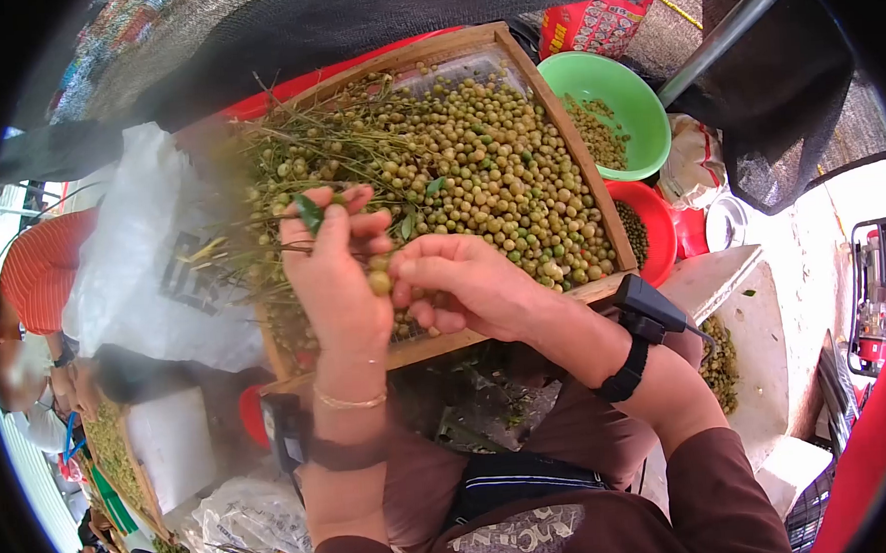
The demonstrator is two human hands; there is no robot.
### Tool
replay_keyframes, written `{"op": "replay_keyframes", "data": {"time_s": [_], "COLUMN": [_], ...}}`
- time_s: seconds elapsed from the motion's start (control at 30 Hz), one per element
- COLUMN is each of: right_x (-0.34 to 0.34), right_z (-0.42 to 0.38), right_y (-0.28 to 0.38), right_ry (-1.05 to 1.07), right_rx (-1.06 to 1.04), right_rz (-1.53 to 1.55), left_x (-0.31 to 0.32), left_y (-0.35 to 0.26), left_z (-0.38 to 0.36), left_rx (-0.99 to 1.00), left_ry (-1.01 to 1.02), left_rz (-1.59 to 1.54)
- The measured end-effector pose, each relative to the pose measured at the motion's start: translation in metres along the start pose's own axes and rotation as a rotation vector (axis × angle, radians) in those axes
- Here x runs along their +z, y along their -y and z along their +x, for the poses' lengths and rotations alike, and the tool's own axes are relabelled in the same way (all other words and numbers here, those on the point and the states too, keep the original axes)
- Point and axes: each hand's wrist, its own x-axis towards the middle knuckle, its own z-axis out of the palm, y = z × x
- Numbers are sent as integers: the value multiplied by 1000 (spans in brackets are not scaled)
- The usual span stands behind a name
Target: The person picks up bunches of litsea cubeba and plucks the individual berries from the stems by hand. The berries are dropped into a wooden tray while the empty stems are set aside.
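My left hand point(330, 257) is raised over the left front of a wooden-framed tray point(568, 135), its fingers closed on a thin twig with a dark green leaf point(309, 213). Small round yellow-green fruits point(379, 280) show between its palm and my right fingertips. My right hand point(458, 281) comes in from the right with fingers curled and thumb pressed in, touching those fruits. Beneath both hands, the tray holds a thick layer of loose round fruits point(498, 173). Bunches of thin stems point(326, 137) lie across its left side.
Beyond the tray's right edge stand a green basin point(645, 116) and a red basin point(657, 215), both with fruits inside. A white plastic bag point(126, 253) lies to the left. Another person's striped sleeve point(47, 272) shows at far left. A metal pole point(731, 31) slants at upper right.
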Motion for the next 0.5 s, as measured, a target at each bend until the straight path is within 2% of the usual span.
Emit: {"op": "replay_keyframes", "data": {"time_s": [0.1, 0.23, 0.33, 0.5], "right_x": [-7, -3, -5, -9], "right_z": [2, 1, 0, -4], "right_y": [0, -1, 0, -5], "right_ry": [54, -44, -31, -4], "right_rx": [-23, -25, 8, -35], "right_rz": [92, 19, -95, -47], "left_x": [11, 12, 9, 11], "left_y": [5, 10, 13, 13], "left_z": [-11, -13, -12, -17], "left_rx": [9, -4, 12, 1], "left_ry": [61, 104, 140, 131], "left_rz": [-1, -51, -5, 16]}}
